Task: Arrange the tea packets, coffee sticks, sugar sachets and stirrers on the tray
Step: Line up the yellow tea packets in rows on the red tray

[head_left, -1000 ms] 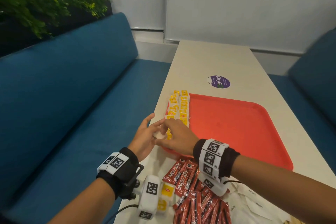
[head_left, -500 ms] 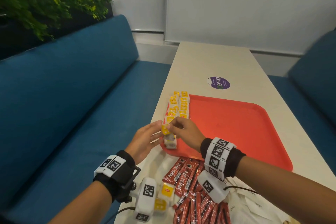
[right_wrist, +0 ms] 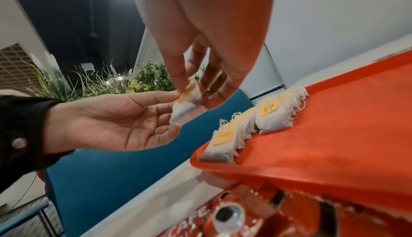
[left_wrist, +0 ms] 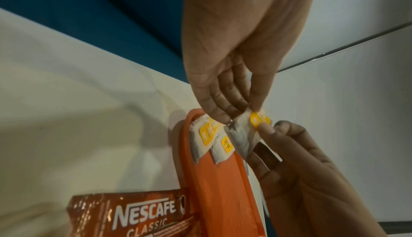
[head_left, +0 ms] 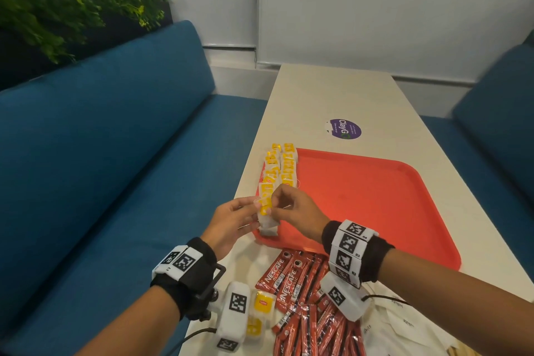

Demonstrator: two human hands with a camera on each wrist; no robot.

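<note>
Both hands' fingers [left_wrist: 254,98] pinch one tea bag [left_wrist: 244,133].

held white paper tea bag with yellow tag [head_left: 266,212]: lifted over near-left tray corner | red plastic tray [head_left: 375,205]: flat on table | white yellow-tagged tea bags [head_left: 281,166]: two rows along tray's left edge | red Nescafe coffee sticks [head_left: 300,298]: heaped on table before tray

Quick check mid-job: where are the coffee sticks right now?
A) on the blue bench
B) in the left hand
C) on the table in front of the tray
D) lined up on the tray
C: the coffee sticks lie in a heap on the table, nearer the person than the tray, which holds only tea packets.
</note>
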